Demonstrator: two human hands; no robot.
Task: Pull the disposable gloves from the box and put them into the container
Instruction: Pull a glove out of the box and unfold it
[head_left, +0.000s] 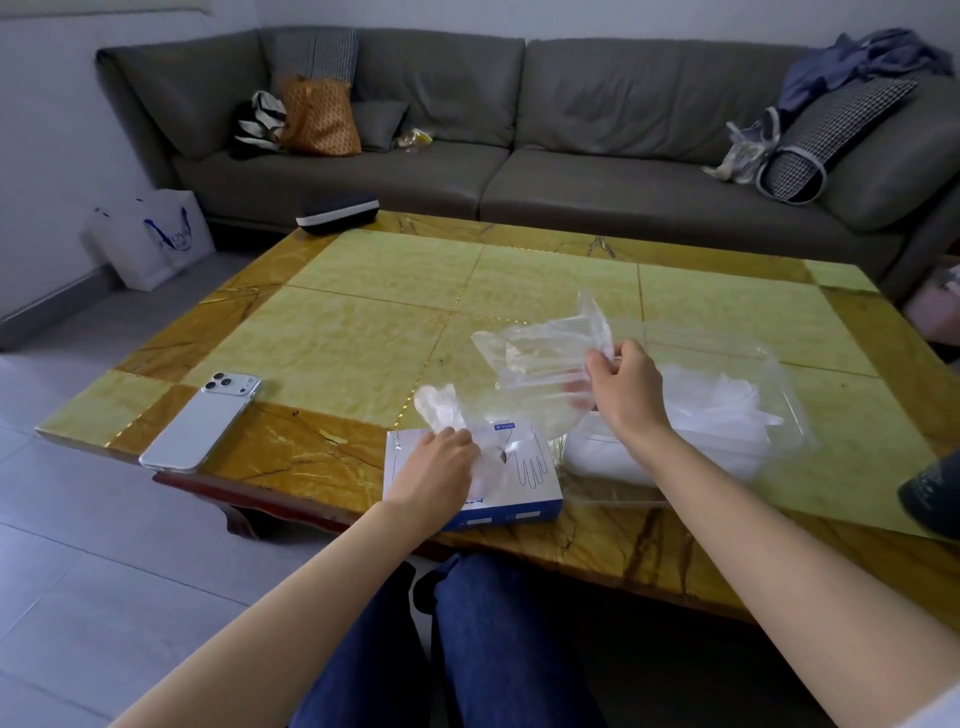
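Note:
A white and blue glove box (519, 496) lies at the table's near edge. My left hand (441, 467) rests on its top and grips a clear glove (441, 405) that sticks up out of the opening. To the right stands a clear plastic container (779, 384) with several white-looking gloves piled inside. My right hand (623, 384) is raised over the container's left side and pinches another clear glove (545, 353), which hangs spread out to the left of it.
A white phone (202, 421) lies face down at the table's left front corner. A dark case (337, 213) sits at the far left edge. A grey sofa (519, 130) with bags stands behind. A dark object (932, 493) shows at the right edge.

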